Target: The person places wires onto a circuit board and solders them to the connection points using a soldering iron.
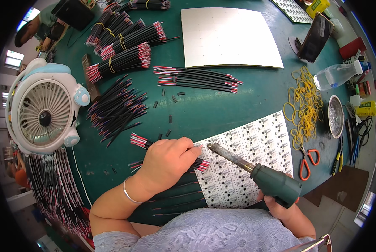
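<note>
My left hand [167, 159], with a bracelet on its wrist, is closed around a small bunch of black wires [202, 165] with red and white ends. Those ends poke out past the fingers over the left edge of a white circuit board panel [249, 161], patterned with rows of small dark components. In my right hand [282, 209] is a soldering iron [276, 182] with a thick green handle. Its metal tip hovers over the panel's upper left, close to my left fingertips; whether it touches anything cannot be told. Several single wires [177, 195] trail left from the panel's edge.
Banded wire bundles [125, 59] and a loose wire pile [116, 107] lie at left, beside a white fan [45, 113]. Farther back is a blank white panel [230, 38]. Yellow rubber bands [303, 105], a metal bowl [335, 116], orange-handled scissors [309, 161] and a bottle [337, 76] line the right.
</note>
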A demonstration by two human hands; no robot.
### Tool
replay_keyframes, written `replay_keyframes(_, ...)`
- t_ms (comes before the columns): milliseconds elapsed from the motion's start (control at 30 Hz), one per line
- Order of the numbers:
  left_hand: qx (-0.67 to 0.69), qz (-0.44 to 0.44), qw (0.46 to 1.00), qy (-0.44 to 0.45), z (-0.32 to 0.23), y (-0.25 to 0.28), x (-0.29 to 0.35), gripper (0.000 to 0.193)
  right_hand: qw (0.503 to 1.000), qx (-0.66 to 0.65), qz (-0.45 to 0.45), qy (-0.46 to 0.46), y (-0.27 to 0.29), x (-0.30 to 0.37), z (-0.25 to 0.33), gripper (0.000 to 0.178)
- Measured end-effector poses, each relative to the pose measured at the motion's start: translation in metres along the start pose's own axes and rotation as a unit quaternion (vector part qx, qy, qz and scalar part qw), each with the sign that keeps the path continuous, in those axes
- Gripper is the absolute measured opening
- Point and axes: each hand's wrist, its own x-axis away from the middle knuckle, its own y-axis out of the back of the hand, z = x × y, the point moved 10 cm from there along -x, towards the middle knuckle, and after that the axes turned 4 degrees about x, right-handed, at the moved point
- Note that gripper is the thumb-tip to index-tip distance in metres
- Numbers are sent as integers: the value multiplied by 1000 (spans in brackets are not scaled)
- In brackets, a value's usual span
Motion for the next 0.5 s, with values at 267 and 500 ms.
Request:
replay_keyframes(267,11,-19,1000,-9,0,-1,0,17,998,64,19,6,-3,1,-4,29)
replay_keyframes(500,26,-1,999,25,3,0,-2,21,992,98,13,84,-5,1,10,39)
